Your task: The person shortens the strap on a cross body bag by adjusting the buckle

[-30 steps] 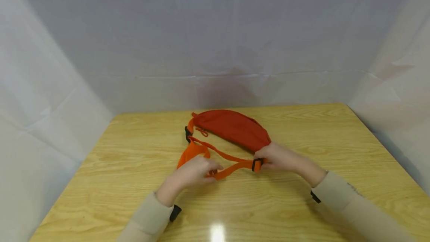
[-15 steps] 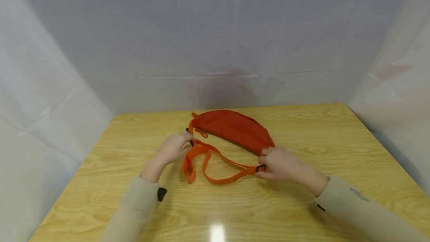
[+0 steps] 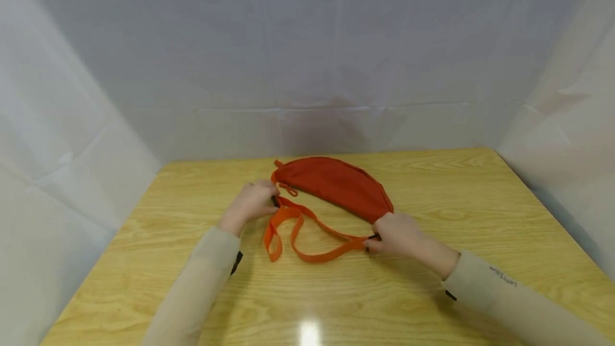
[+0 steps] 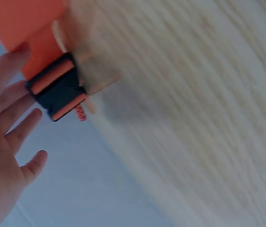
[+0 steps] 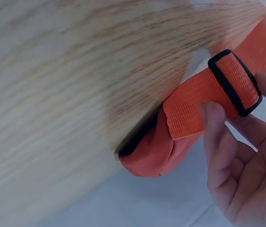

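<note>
A red waist bag (image 3: 336, 186) lies on the table with its curved edge toward the back. Its orange strap (image 3: 317, 257) loops in front, partly twisted at the left. At the bag's left end, my left hand (image 3: 251, 203) pinches the strap beside the black buckle (image 4: 57, 87), whose parts are joined in the left wrist view. My right hand (image 3: 401, 235) is at the other end, fingers and thumb on the strap next to the black slider (image 5: 234, 82). In the head view both hands partly hide these black fittings.
The wooden table (image 3: 182, 260) reaches back to a white sheet (image 3: 307, 57) hung behind it. More white sheeting stands at both sides. A short red zipper cord (image 3: 289, 190) lies by the bag's left end.
My left hand has left the front of the strap and moved back to the buckle. The loose strap has dropped into loops. My right hand has shifted slightly toward the front with the slider.
</note>
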